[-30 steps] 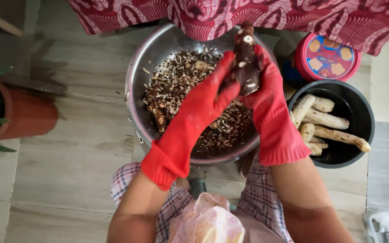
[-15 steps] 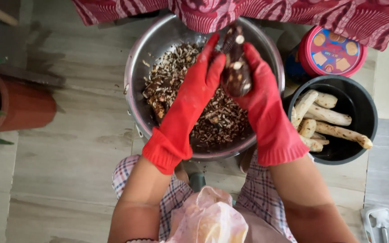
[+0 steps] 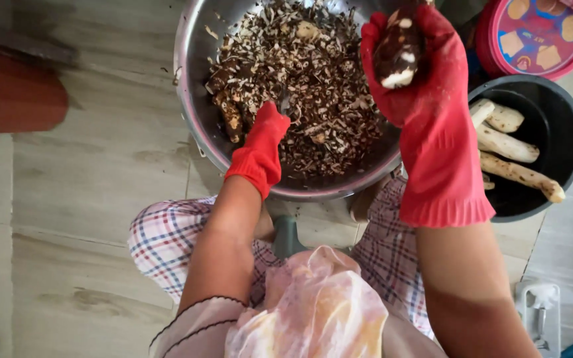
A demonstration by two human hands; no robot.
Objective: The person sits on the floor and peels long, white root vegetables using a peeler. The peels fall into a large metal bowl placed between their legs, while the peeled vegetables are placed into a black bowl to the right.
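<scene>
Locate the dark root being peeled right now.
In the head view, upper right: the dark root sits in the right hand, above the steel bowl's right rim.

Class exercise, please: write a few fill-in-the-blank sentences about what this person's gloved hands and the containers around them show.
The right hand holds a partly peeled ____.
The left hand reaches into the steel bowl of ____.
The peeled roots lie in a ____ bucket.
Both gloves are ____.

Missing words: root; peelings; black; red

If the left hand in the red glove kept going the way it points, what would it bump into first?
The left hand points down into the metal bowl, so it would most likely meet the heap of brown peelings first, though depth is hard to judge from above.
</scene>
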